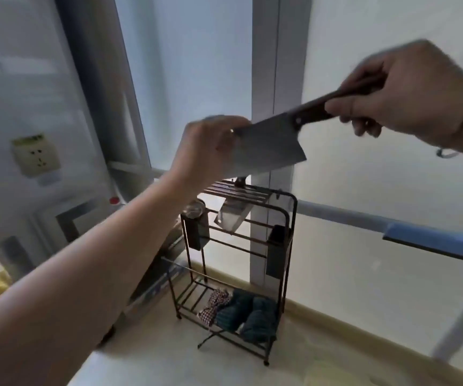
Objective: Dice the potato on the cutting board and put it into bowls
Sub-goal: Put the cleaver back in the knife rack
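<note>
- The cleaver hangs in the air above the knife rack, its long axis running from handle at upper right down to blade at lower left; broad face toward the camera.
- The right hand is curled round the dark handle; the left hand touches the blade's far end — pinching or merely steadying, I cannot tell.
- Potato, cutting board and bowls are out of view — probably nearer the person than the rack; the knife must travel there, edge kept away from the left hand.
</note>
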A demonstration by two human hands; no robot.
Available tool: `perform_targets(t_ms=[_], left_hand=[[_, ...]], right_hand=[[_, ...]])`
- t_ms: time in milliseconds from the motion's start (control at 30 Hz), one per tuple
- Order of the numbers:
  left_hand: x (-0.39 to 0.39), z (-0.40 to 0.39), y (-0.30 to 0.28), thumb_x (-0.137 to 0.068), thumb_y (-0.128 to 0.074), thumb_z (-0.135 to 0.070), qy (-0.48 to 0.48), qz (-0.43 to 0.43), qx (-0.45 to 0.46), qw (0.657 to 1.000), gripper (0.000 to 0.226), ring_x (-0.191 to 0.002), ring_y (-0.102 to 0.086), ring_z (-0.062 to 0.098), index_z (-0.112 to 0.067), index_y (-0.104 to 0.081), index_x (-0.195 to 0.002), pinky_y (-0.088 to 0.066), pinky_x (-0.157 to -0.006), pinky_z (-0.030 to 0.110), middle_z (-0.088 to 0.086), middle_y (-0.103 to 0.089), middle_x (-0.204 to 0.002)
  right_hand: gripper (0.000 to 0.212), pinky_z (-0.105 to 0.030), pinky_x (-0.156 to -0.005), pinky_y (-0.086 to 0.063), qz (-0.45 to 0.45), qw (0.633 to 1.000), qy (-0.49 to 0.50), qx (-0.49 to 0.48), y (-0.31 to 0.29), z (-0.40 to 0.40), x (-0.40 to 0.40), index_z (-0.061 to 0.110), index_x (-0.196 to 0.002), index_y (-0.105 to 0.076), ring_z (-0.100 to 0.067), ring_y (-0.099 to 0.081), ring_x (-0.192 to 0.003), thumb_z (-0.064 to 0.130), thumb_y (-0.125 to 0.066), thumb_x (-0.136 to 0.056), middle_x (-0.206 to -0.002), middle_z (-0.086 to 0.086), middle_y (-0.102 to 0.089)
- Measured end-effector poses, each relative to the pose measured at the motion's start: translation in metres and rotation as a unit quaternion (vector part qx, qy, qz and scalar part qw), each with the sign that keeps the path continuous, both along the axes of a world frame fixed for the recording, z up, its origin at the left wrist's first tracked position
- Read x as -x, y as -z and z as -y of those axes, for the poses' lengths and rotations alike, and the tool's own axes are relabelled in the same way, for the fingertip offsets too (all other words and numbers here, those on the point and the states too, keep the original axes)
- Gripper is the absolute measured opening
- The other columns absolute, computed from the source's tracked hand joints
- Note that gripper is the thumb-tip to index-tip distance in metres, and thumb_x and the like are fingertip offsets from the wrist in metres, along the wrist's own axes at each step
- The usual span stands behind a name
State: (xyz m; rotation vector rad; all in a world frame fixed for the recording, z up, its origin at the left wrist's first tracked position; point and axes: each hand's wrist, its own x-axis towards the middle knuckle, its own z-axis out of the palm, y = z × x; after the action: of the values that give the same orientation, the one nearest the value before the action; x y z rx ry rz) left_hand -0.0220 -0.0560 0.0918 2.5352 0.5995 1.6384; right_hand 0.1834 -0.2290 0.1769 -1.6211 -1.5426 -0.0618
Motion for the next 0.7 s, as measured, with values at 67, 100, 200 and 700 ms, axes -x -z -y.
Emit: perform_targets(t_ms=[67, 100, 200, 700], left_hand=[[0.0, -0.03, -0.015, -0.08, -0.059, 0.0, 0.016, 0.005, 0.062, 0.998, 0.037, -0.073, -0.062, -0.006, -0.025, -0.08, -0.098, -0.048, -0.072, 0.014, -0.011, -0.072, -0.082], [0.0, -0.043, -0.016, -0.08, -0.059, 0.001, 0.027, 0.003, 0.083, 0.996, 0.037, -0.073, -0.061, -0.01, -0.025, -0.079, -0.096, -0.047, -0.07, 0.011, -0.016, -0.07, -0.079], [0.0, -0.07, -0.007, -0.081, -0.058, 0.007, 0.05, -0.011, 0.123, 0.991, 0.04, -0.074, -0.061, -0.012, -0.027, -0.077, -0.093, -0.045, -0.072, 0.009, -0.03, -0.066, -0.076], [-0.012, -0.119, 0.056, -0.086, -0.07, -0.001, 0.119, -0.055, 0.201, 0.971, 0.025, -0.085, -0.066, -0.001, -0.025, -0.076, -0.09, -0.049, -0.088, 0.014, -0.02, -0.071, -0.081]], right_hand=[[0.02, -0.032, -0.054, -0.052, -0.002, 1.0, 0.01, 0.007, -0.017, -0.032, 0.009, 0.007, -0.092, -0.07, -0.021, -0.062, -0.057, 0.019, -0.08, -0.08, -0.076, -0.014, -0.071], [0.021, -0.034, -0.058, -0.052, 0.0, 1.0, 0.013, 0.02, -0.023, -0.045, 0.013, 0.005, -0.093, -0.069, -0.022, -0.061, -0.06, 0.019, -0.079, -0.08, -0.079, -0.017, -0.071], [0.025, -0.043, -0.07, -0.056, 0.031, 0.997, 0.034, 0.066, -0.033, -0.077, 0.016, 0.004, -0.093, -0.069, -0.026, -0.062, -0.064, 0.021, -0.081, -0.079, -0.082, -0.021, -0.072], [0.026, -0.021, -0.052, -0.045, 0.077, 0.97, 0.099, 0.209, -0.032, -0.144, 0.041, 0.006, -0.085, -0.068, -0.004, -0.058, -0.04, 0.025, -0.084, -0.075, -0.051, 0.002, -0.066]])
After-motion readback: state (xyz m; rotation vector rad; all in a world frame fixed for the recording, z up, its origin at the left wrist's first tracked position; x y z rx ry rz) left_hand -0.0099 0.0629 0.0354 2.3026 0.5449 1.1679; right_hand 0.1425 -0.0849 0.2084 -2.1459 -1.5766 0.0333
